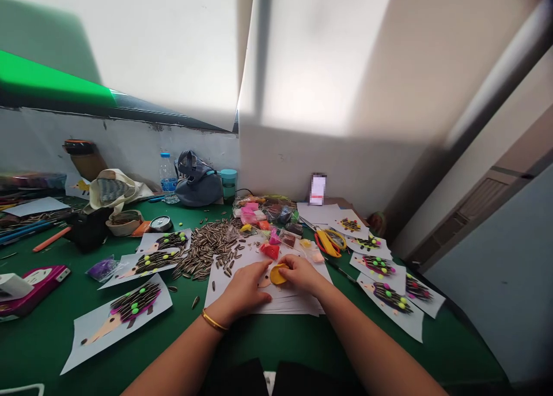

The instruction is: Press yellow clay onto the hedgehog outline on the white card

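Observation:
A flat yellow modelling-clay disc is pinched by my right hand, just above the sheets of white paper. Beside the disc a beige clay piece with a dark dot lies on the top sheet, partly covered. My left hand rests on the paper to the left of it, thumb and fingers apart, holding nothing. Past my fingers sits a red packet of clay. Striped sunflower seeds are heaped to the left, some spilling onto the paper.
Hedgehog pictures of clay and seeds lie on the left and right. Yellow-handled scissors and a pen are right of the paper. Behind stand clay packets, a phone, a blue-grey bag and a water bottle.

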`<state>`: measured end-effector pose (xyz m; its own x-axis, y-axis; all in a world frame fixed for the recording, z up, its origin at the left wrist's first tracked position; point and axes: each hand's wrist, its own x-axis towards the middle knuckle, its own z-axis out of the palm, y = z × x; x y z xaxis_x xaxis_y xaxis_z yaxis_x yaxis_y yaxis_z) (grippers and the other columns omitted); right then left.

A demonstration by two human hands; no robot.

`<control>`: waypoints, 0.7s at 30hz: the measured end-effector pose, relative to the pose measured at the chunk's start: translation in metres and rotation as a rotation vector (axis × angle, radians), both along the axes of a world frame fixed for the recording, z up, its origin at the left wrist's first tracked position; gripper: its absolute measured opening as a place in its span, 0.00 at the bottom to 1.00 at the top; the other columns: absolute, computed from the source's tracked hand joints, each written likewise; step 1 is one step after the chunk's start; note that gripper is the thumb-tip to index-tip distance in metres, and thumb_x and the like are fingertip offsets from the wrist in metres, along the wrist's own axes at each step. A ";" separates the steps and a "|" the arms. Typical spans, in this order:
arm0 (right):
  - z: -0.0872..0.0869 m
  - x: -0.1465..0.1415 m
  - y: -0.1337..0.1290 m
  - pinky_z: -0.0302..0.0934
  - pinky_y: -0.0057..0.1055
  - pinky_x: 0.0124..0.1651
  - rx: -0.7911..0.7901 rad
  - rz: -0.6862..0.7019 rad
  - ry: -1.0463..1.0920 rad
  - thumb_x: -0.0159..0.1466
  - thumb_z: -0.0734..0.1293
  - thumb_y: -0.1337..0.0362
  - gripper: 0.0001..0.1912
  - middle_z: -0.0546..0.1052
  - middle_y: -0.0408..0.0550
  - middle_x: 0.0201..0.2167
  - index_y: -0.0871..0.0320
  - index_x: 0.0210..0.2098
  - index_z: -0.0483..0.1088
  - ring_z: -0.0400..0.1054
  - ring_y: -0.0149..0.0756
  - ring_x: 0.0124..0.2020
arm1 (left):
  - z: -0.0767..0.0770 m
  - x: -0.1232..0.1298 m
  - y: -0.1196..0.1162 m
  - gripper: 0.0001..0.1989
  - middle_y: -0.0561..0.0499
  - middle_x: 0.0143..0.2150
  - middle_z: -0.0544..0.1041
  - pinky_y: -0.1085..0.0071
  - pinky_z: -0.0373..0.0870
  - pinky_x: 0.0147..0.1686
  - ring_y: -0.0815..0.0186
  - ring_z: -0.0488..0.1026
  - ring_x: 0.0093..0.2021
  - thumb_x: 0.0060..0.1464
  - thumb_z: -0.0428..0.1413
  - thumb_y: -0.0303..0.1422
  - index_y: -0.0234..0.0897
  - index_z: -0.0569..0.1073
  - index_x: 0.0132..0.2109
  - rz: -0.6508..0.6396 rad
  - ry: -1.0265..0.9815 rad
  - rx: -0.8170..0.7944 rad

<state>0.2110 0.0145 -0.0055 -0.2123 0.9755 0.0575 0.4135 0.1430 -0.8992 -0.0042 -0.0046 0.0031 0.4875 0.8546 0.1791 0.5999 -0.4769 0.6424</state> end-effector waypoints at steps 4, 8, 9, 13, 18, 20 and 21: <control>0.008 0.002 -0.004 0.65 0.32 0.37 0.001 0.007 0.080 0.56 0.67 0.62 0.08 0.76 0.44 0.33 0.56 0.35 0.74 0.71 0.38 0.36 | 0.007 0.000 -0.003 0.38 0.45 0.60 0.71 0.58 0.60 0.59 0.51 0.67 0.59 0.41 0.66 0.34 0.44 0.66 0.62 0.009 -0.037 0.014; 0.024 -0.003 -0.019 0.64 0.32 0.39 0.027 0.058 0.217 0.58 0.67 0.59 0.10 0.75 0.43 0.34 0.56 0.37 0.72 0.70 0.37 0.37 | 0.013 0.003 -0.006 0.24 0.46 0.56 0.74 0.57 0.59 0.58 0.52 0.66 0.58 0.50 0.62 0.41 0.45 0.73 0.54 0.103 -0.150 0.117; 0.027 -0.005 -0.023 0.64 0.31 0.39 0.032 0.065 0.224 0.58 0.68 0.59 0.10 0.75 0.43 0.34 0.56 0.37 0.71 0.69 0.37 0.36 | 0.013 0.004 -0.007 0.21 0.47 0.54 0.76 0.58 0.61 0.56 0.53 0.68 0.56 0.51 0.60 0.41 0.44 0.74 0.53 0.110 -0.194 0.105; 0.027 -0.014 -0.035 0.63 0.31 0.38 0.021 0.080 0.283 0.58 0.69 0.58 0.11 0.76 0.44 0.36 0.55 0.39 0.71 0.70 0.37 0.37 | 0.010 0.011 -0.006 0.13 0.49 0.37 0.80 0.68 0.68 0.39 0.61 0.74 0.38 0.55 0.57 0.41 0.39 0.78 0.41 0.079 -0.347 -0.087; 0.020 -0.017 -0.035 0.63 0.32 0.37 -0.017 0.063 0.339 0.56 0.71 0.54 0.13 0.76 0.44 0.32 0.56 0.35 0.71 0.70 0.38 0.34 | 0.010 0.015 -0.008 0.14 0.52 0.28 0.77 0.72 0.65 0.30 0.65 0.71 0.30 0.52 0.59 0.44 0.36 0.76 0.32 0.153 -0.467 -0.142; 0.018 -0.016 -0.034 0.62 0.32 0.35 -0.009 0.031 0.333 0.56 0.71 0.52 0.14 0.76 0.43 0.29 0.56 0.32 0.72 0.69 0.37 0.32 | 0.012 0.015 -0.009 0.15 0.52 0.27 0.76 0.73 0.65 0.29 0.65 0.71 0.29 0.51 0.59 0.44 0.36 0.76 0.32 0.160 -0.476 -0.149; 0.018 -0.016 -0.034 0.62 0.32 0.35 -0.007 0.020 0.334 0.56 0.71 0.51 0.15 0.75 0.43 0.29 0.56 0.32 0.72 0.69 0.37 0.31 | 0.013 0.015 -0.010 0.15 0.52 0.27 0.76 0.72 0.65 0.30 0.65 0.71 0.29 0.51 0.59 0.44 0.36 0.77 0.33 0.154 -0.476 -0.153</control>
<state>0.1951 -0.0195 0.0128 -0.2016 0.9720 0.1204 0.0926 0.1413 -0.9856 0.0110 -0.0141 0.0160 0.2491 0.9436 0.2180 0.2806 -0.2857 0.9163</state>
